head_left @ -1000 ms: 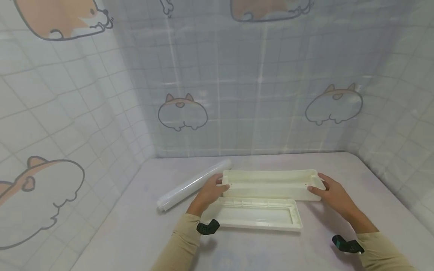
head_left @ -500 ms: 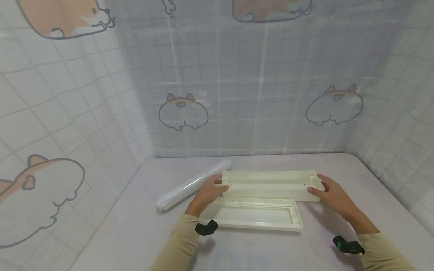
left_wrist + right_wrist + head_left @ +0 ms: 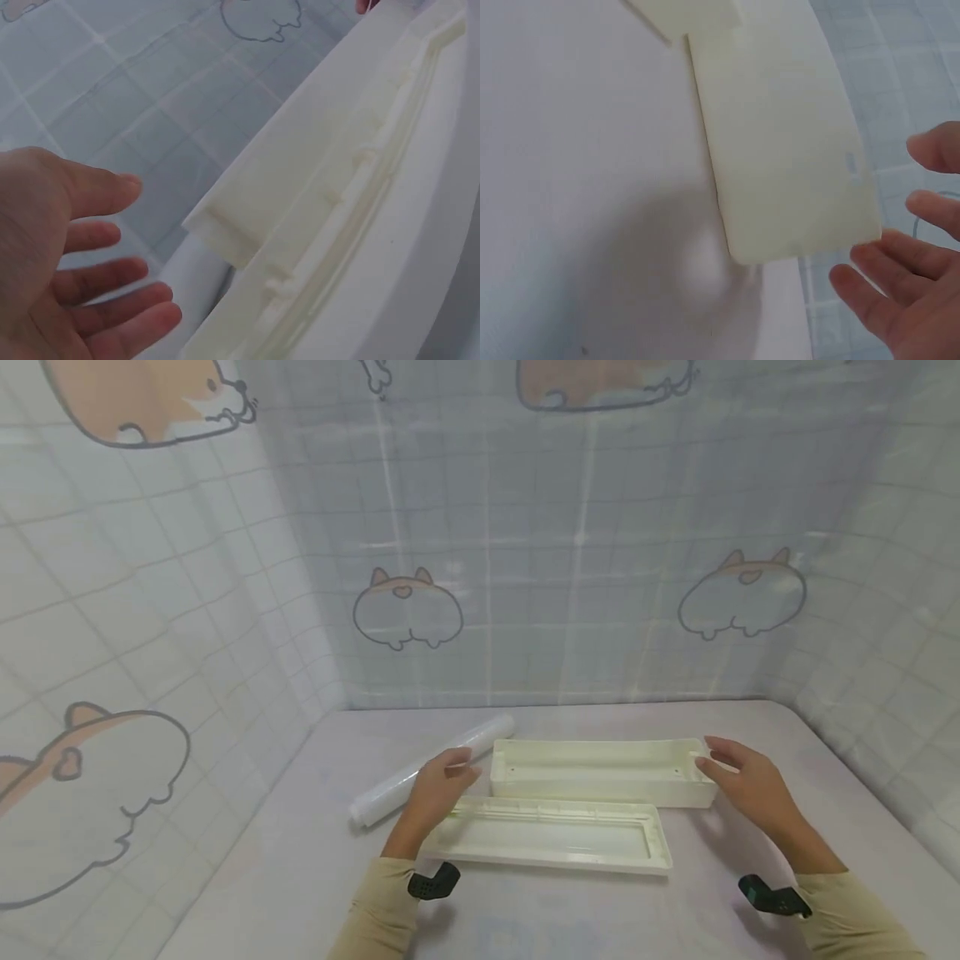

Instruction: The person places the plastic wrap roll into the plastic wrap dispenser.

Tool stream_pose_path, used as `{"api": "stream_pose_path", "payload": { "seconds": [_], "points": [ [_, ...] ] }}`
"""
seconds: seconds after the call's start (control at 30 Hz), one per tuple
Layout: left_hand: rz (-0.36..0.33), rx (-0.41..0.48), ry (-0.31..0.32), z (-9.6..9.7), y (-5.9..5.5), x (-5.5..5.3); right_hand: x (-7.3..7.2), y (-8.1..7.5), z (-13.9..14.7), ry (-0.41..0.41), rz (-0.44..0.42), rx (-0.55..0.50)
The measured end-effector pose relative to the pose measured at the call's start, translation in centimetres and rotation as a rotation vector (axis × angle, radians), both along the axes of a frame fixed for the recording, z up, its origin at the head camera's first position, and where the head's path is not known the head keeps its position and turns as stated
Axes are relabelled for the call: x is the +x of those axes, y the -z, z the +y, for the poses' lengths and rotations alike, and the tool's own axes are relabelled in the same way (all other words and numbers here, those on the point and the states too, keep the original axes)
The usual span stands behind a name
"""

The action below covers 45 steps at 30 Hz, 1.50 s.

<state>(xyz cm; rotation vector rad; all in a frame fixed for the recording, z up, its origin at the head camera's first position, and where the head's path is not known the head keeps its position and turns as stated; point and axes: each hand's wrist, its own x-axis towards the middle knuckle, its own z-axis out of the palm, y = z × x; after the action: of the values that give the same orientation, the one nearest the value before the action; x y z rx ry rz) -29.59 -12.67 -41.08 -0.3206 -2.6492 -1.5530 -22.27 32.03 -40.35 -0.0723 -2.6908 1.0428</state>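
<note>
A long cream plastic box (image 3: 600,792) stands on the table, its hollow side facing up. In front of it lies a white rectangular lid (image 3: 547,839) with a raised rim, inner side up. My left hand (image 3: 438,789) hovers off the box's left end, fingers spread and holding nothing; in the left wrist view the hand (image 3: 82,255) is apart from both box and lid. At the box's right end is my right hand (image 3: 750,781), fingers loosely bent. In the right wrist view its fingertips (image 3: 866,255) are right by the corner of the box (image 3: 780,165).
A roll of clear plastic film (image 3: 390,793) lies slantwise on the table (image 3: 300,860), behind my left hand. Sheeting with cartoon dogs and a grid pattern (image 3: 525,568) hangs behind the table and at both sides.
My left hand has let go of the box's left end and moved left. My right hand has loosened from the right end and shifted slightly right. The box stays in place.
</note>
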Motion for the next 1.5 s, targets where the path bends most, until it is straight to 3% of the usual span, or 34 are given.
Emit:
{"api": "stream_pose_path", "payload": {
  "seconds": [0.1, 0.3, 0.43, 0.7, 1.03, 1.27, 1.37, 1.5],
  "points": [
    [0.043, 0.004, -0.023, -0.9, -0.2, 0.3, 0.0, -0.3, -0.7, 0.019, 0.051, -0.008],
    [0.138, 0.019, 0.011, -2.7, 0.1, 0.6, 0.0, -1.0, -1.2, 0.033, 0.134, -0.022],
    [0.151, -0.006, -0.008, -4.1, 0.4, 0.5, -0.5, -1.5, -1.4, 0.0, 0.157, -0.03],
    [0.18, -0.022, -0.04, -7.4, -0.5, 0.3, -1.9, -2.0, -2.7, -0.051, 0.159, -0.039],
    [0.273, -0.103, -0.167, -10.2, 1.4, -0.3, -3.5, -1.3, -5.7, -0.135, 0.138, -0.102],
    [0.238, -0.18, -0.222, -10.9, 2.2, -0.1, -4.3, -0.6, -7.7, -0.153, 0.143, -0.142],
    [0.168, -0.188, -0.242, -11.7, 2.2, 0.1, -4.9, -0.5, -8.6, -0.179, 0.147, -0.154],
    [0.077, -0.125, -0.235, -12.5, 2.0, 0.1, -5.5, -0.3, -9.7, -0.2, 0.14, -0.163]
  ]
}}
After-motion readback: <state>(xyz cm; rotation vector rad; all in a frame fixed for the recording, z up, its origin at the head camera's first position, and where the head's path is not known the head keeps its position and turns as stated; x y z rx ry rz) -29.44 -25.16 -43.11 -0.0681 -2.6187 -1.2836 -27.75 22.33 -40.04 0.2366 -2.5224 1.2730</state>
